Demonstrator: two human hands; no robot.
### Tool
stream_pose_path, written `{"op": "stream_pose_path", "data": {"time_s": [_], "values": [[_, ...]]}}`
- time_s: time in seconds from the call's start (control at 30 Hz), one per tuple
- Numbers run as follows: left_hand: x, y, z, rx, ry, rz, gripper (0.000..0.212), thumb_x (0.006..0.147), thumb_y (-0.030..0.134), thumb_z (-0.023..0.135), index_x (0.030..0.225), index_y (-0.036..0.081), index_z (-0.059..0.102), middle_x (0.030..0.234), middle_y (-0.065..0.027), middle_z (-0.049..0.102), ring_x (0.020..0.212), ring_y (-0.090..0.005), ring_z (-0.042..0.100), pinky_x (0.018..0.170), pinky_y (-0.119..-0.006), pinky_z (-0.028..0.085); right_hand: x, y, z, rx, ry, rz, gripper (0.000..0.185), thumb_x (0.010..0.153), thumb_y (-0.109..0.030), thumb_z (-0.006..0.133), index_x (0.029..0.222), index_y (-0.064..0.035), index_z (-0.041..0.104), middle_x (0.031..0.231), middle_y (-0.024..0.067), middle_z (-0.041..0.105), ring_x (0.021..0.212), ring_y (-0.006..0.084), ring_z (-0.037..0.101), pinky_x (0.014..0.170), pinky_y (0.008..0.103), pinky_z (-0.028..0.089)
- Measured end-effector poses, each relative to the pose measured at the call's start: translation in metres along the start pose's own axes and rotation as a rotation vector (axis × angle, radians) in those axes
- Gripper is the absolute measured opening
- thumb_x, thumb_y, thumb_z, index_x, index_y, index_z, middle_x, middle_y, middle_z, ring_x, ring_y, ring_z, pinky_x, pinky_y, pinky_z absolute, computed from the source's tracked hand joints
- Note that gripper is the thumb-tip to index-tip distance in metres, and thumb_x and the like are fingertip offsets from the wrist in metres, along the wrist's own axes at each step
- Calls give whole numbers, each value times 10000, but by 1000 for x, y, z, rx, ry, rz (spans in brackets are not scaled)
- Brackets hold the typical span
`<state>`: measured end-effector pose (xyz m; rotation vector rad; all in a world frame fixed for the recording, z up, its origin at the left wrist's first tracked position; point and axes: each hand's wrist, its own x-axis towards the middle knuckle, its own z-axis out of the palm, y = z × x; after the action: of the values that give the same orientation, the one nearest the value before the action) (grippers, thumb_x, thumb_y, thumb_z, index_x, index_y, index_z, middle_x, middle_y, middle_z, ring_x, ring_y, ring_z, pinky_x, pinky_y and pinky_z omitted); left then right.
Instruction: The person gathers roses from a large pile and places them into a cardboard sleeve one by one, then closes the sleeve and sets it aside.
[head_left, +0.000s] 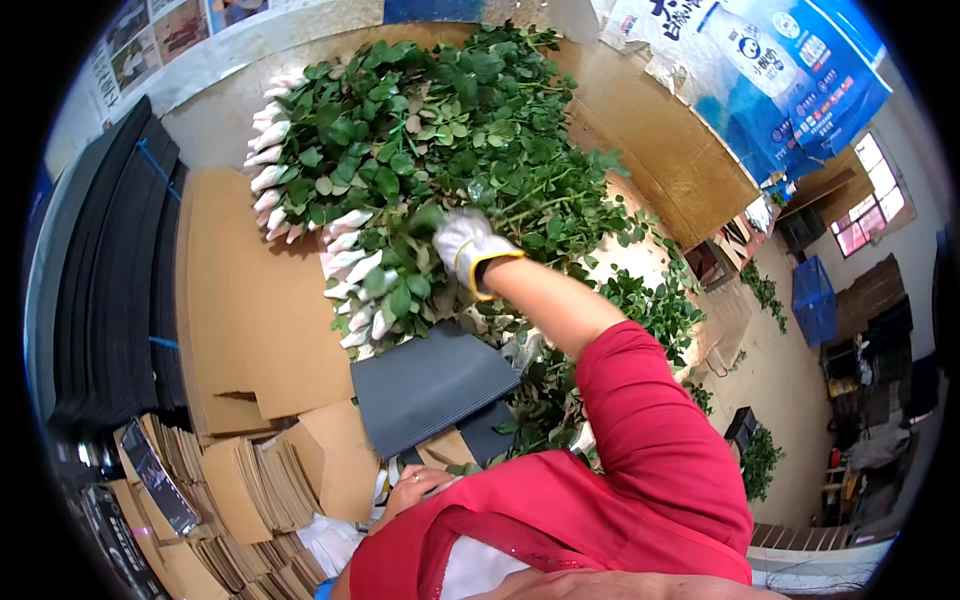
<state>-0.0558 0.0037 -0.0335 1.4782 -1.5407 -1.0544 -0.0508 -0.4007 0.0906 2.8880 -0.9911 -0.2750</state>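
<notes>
My right hand (463, 246), in a pale glove with a yellow-edged cuff, reaches onto a heap of cut, leafy rose stems (442, 127). Its fingers are blurred and partly lost among the leaves, so a grip cannot be made out. Pale pink-white rose heads (271, 177) line the heap's left side. A lower cluster of white heads (364, 270) lies left of the glove. My left hand (420, 484), bare with a ring, is low by my body, partly covered by my red garment; what it holds is hidden. Just above it rests a stack of dark grey sheets (435, 382).
Flat cardboard (240, 292) lies left of the roses. Black sheets (112, 270) stand stacked at the far left, tied with blue cord. Folded cardboard pieces (262, 480) and a phone (159, 476) are at lower left. A cardboard wall (660, 142) borders the back right.
</notes>
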Motion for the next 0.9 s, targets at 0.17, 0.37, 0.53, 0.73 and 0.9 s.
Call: {"op": "stream_pose_path", "data": {"time_s": [0.17,0.37,0.53,0.73,0.9], "values": [[6,13,1,-86,52,-73,382,746,263,716,1098,127,659,1033,-48,661,1040,-252,510,936,-323,396,-8,29,-95,-101,47,-17,413,794,-385,621,1049,-61,657,1268,138,543,1200,285,491,1055,421,316],[5,-3,8,-11,88,100,290,766,233,722,1041,148,689,1003,-35,665,972,-238,535,888,-338,421,-18,42,-126,247,545,-209,327,809,-283,597,1001,-20,625,990,186,633,893,348,615,801,420,501],[9,6,2,16,77,80,326,736,222,745,1041,126,682,1007,-51,661,1000,-245,522,891,-348,426,-37,46,-143,317,508,170,234,793,-215,629,973,-65,637,911,162,654,838,313,629,746,380,517],[6,11,2,-47,152,-13,356,724,136,732,1065,83,647,991,-88,633,1009,-256,534,863,-336,452,-164,12,-200,8,940,-424,242,758,-88,637,997,-87,597,897,97,630,755,288,624,661,387,526],[2,13,4,-37,79,-138,316,768,189,705,1068,99,670,1143,-79,610,1124,-289,487,958,-368,411,-264,-4,-128,-84,332,-397,169,769,-91,600,936,-79,579,850,103,609,670,274,619,538,377,525]]}}
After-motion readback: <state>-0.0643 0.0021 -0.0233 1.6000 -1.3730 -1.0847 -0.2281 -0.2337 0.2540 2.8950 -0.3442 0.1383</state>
